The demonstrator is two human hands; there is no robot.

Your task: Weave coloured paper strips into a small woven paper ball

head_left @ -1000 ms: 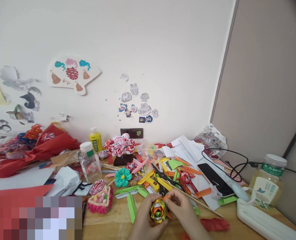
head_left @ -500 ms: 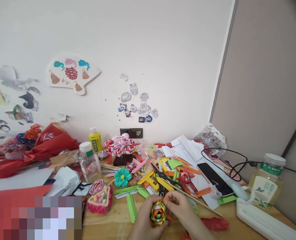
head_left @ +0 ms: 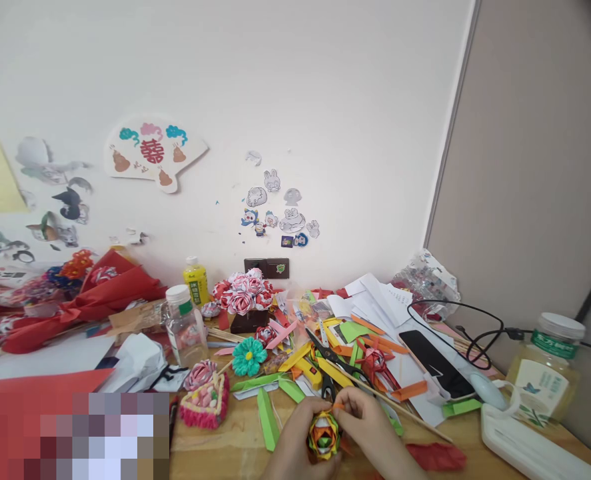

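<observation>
A round folded-paper flower [head_left: 324,435] in yellow, orange, green and white sits low in the middle of the view, above the wooden table. My left hand [head_left: 295,437] is closed around its left side, with the thumb below and fingers above. At the flower's upper right, my right hand [head_left: 365,427] pinches a small orange paper piece [head_left: 339,408] between thumb and fingertips. Just beyond my hands lie black scissors [head_left: 331,357] and a yellow box cutter [head_left: 309,373]. Green folded strips [head_left: 267,419] rest to the left of my left hand.
A phone [head_left: 436,365], a wooden stick [head_left: 405,408] and a white device [head_left: 535,440] lie on the right, near a large jar [head_left: 545,373]. Leftward are a teal flower [head_left: 248,357], a pink-fringed heart box [head_left: 205,403] and a clear bottle [head_left: 184,327]. Papers [head_left: 375,300] pile behind.
The whole scene has shifted slightly right and down as the head turned. Both hands keep their hold on the paper flower and the orange piece, with little finger movement.
</observation>
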